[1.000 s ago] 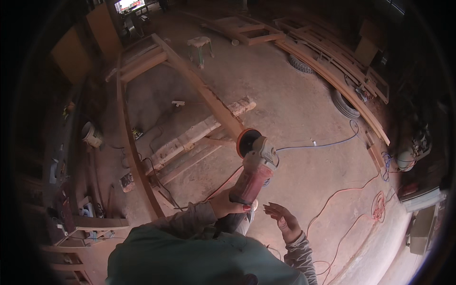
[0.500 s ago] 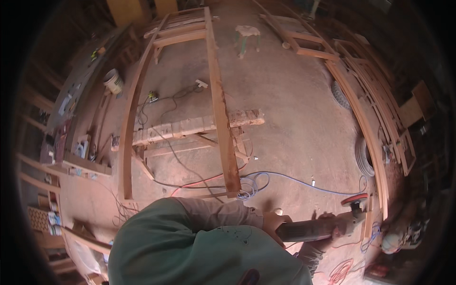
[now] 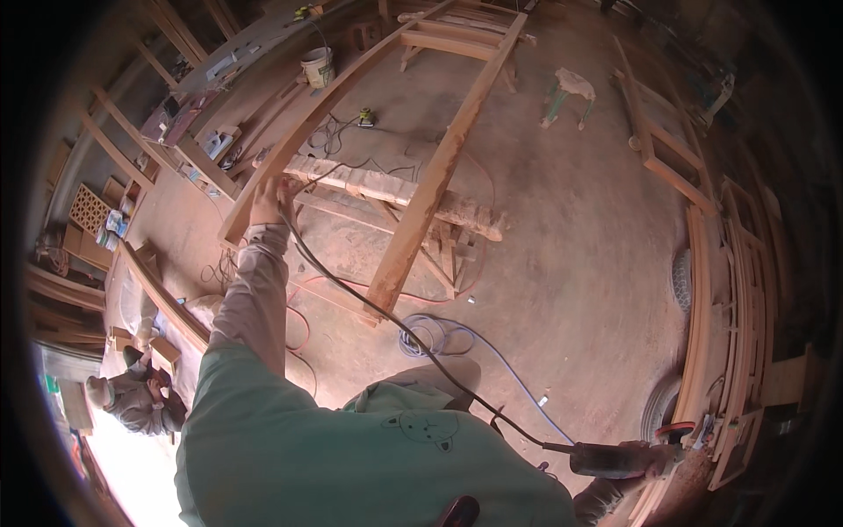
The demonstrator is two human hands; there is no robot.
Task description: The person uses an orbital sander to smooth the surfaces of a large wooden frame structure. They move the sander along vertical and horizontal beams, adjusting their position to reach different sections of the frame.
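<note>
My right hand [image 3: 652, 462], low at the right, is closed round the body of an angle grinder [image 3: 606, 460]. A red disc [image 3: 674, 429] is at the grinder's far end. From its rear a dark power cord [image 3: 430, 355] runs up and left to my left hand [image 3: 270, 202]. My left arm is stretched forward, and that hand is at the left rail [image 3: 307, 147] of a long wooden frame. Its fingers look closed on the cord where it bends, though they are small and partly hidden. The right rail [image 3: 448, 167] has darker patches along it.
A rough wrapped beam on a trestle [image 3: 479, 215] supports the frame. Blue hose [image 3: 505, 362] lies coiled on the floor. Timber lengths [image 3: 696, 307] and tyres [image 3: 660, 406] line the right. A stool [image 3: 574, 85] stands far off. Another person [image 3: 145, 395] is at lower left.
My left hand has left the grinder and reached forward to the frame's left rail, drawing the cord up. The grinder is now lower and further right in my right hand. The view has turned left.
</note>
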